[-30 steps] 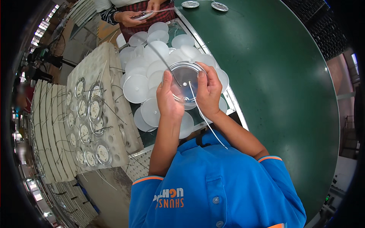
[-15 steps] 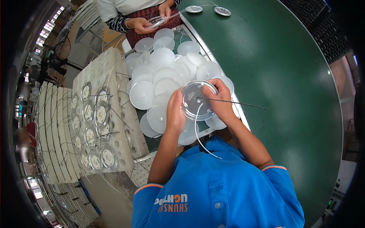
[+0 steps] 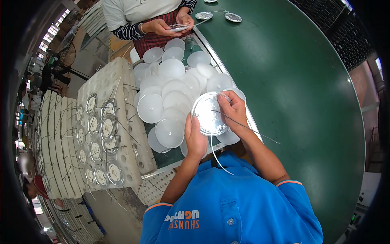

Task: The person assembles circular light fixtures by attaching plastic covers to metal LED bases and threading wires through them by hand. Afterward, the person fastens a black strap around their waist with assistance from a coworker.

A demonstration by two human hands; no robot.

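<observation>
Both my hands hold one round silver lamp disc (image 3: 209,114) with thin wires trailing from it. My left hand (image 3: 195,136) grips its lower left edge. My right hand (image 3: 232,110) pinches its upper right edge, where a thin wire (image 3: 248,126) runs out to the right over the green belt. A second, white wire curls down toward my blue shirt. Under the disc lies a heap of several white round covers (image 3: 174,87).
A white foam tray (image 3: 122,81) on my left holds several round lamp parts (image 3: 107,128) with wires. A green conveyor belt (image 3: 300,89) curves on my right, with two discs (image 3: 233,17) far up. Another person (image 3: 162,27) in a striped sleeve holds a disc opposite me.
My hands carried the disc slightly right and down over the white covers, and the wire now points out over the belt. The other person has come further into view.
</observation>
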